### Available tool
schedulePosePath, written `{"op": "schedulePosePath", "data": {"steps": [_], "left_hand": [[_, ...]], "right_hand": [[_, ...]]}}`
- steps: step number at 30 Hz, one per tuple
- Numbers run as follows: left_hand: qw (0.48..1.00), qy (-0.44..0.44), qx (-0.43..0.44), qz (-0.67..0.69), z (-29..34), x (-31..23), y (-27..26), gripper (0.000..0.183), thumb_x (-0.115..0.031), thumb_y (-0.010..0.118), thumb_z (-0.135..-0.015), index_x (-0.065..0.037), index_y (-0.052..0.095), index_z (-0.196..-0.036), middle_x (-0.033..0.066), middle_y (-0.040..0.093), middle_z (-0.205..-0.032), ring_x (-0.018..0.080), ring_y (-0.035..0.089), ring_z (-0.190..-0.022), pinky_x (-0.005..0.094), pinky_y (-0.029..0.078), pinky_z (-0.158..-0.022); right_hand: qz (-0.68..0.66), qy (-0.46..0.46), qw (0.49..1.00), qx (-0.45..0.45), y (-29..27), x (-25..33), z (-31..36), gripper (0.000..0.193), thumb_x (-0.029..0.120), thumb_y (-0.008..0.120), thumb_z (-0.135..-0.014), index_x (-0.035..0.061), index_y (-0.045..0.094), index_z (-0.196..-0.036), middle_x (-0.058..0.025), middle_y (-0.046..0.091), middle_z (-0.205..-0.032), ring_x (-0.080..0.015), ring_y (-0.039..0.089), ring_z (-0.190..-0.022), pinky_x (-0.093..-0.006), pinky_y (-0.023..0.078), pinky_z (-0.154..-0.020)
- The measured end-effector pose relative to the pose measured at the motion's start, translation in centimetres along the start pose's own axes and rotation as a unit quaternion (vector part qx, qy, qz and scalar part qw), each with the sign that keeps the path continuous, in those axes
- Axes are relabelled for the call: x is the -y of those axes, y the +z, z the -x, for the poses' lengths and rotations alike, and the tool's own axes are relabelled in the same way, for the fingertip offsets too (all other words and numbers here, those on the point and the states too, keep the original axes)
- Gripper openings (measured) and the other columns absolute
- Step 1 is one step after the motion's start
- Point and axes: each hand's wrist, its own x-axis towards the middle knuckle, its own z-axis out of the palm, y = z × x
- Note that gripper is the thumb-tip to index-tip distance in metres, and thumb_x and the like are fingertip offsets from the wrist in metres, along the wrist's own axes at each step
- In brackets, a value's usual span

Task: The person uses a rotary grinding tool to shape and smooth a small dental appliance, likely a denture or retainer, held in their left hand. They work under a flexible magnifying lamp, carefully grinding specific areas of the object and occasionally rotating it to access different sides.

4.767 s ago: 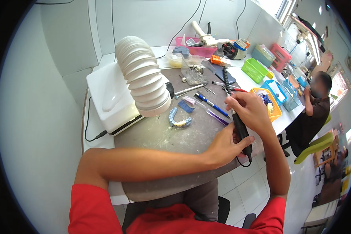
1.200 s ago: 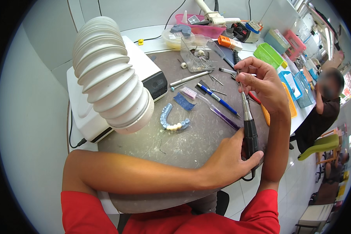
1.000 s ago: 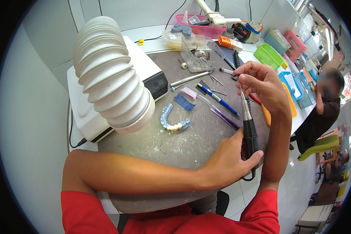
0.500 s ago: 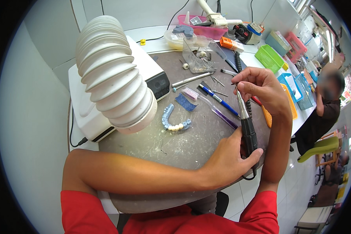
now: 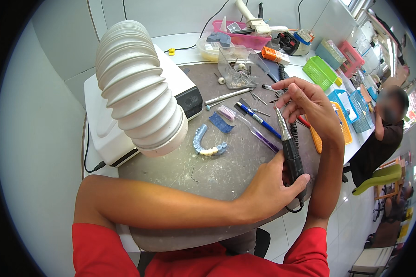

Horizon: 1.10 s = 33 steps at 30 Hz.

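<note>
Here we are at the right side of the table (image 5: 171,173), and we have a black handpiece (image 5: 294,159) in play. Our left hand (image 5: 269,187) is wrapped around its body, thumb along the near end, a firm hold. Up top, our right hand (image 5: 316,108) hangs loosely curled, fingers parted, right beside the metal nose (image 5: 282,123); whether a fingertip touches the slim bit there, we cannot tell.

The step in hand, we'd judge, is tending that bit at the tip. The next move looks to call for a steady left hold and a small, precise touch from the right fingertips, clear of the point.

And the direction: the nose points away from us, leaning a little left, the black cord (image 5: 295,210) looping out of the near end. The long axis slants from lower right to upper left, just beside the purple toothbrush (image 5: 265,142).
</note>
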Motion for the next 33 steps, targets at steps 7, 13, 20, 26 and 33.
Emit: {"op": "schedulePosePath", "data": {"steps": [7, 13, 20, 26, 33], "left_hand": [[0.994, 0.096, -0.052, -0.003, -0.3, 1.5, 0.4, 0.042, -0.022, 0.071, -0.089, 0.004, 0.050, -0.116, 0.0096, 0.063, -0.075, 0.0178, 0.062, -0.066, 0.0355, 0.050, -0.062], [0.999, 0.030, -0.011, -0.011, -0.2, 0.4, 0.1, 0.043, -0.018, 0.070, -0.093, 0.003, 0.046, -0.122, 0.0087, 0.062, -0.097, 0.0162, 0.062, -0.090, 0.0330, 0.053, -0.079], [1.000, -0.007, 0.006, -0.017, -0.1, -0.2, -0.1, 0.044, -0.017, 0.069, -0.095, 0.003, 0.045, -0.125, 0.0083, 0.062, -0.109, 0.0151, 0.063, -0.103, 0.0316, 0.055, -0.088], [0.994, 0.086, -0.064, 0.025, -0.4, 1.1, 0.3, 0.051, -0.025, 0.069, -0.095, 0.003, 0.044, -0.128, 0.0104, 0.066, -0.090, 0.0173, 0.066, -0.078, 0.0325, 0.055, -0.068], [0.988, 0.067, -0.100, 0.098, -1.1, 1.1, 0.1, 0.048, -0.023, 0.061, -0.101, -0.002, 0.036, -0.136, 0.0085, 0.060, -0.108, 0.0138, 0.062, -0.100, 0.0278, 0.057, -0.074]], "right_hand": [[0.022, -0.007, 1.000, -0.020, 1.7, -0.5, -0.5, 0.034, 0.033, 0.064, -0.099, 0.0014, 0.068, -0.111, -0.0039, 0.072, -0.090, -0.0062, 0.066, -0.079, -0.0194, 0.051, -0.067], [0.015, 0.003, 1.000, -0.007, 1.4, -0.3, -0.4, 0.033, 0.034, 0.065, -0.098, 0.0030, 0.070, -0.110, -0.0037, 0.072, -0.090, -0.0057, 0.065, -0.079, -0.0188, 0.050, -0.068], [0.024, -0.012, 0.997, -0.069, 1.7, -0.6, -0.6, 0.035, 0.037, 0.063, -0.099, 0.0027, 0.070, -0.106, -0.0035, 0.071, -0.086, -0.0063, 0.063, -0.072, -0.0195, 0.050, -0.064], [0.177, 0.013, 0.984, 0.003, -0.3, -0.3, 0.4, 0.045, 0.045, 0.069, -0.093, 0.0021, 0.067, -0.077, -0.0008, 0.057, -0.061, -0.0081, 0.056, -0.058, -0.0250, 0.043, -0.052], [0.343, -0.029, 0.934, 0.091, 1.0, 1.8, 1.6, 0.055, 0.052, 0.080, -0.077, 0.0018, 0.061, -0.065, -0.0031, 0.052, -0.053, -0.0136, 0.050, -0.051, -0.0304, 0.038, -0.050]]}}
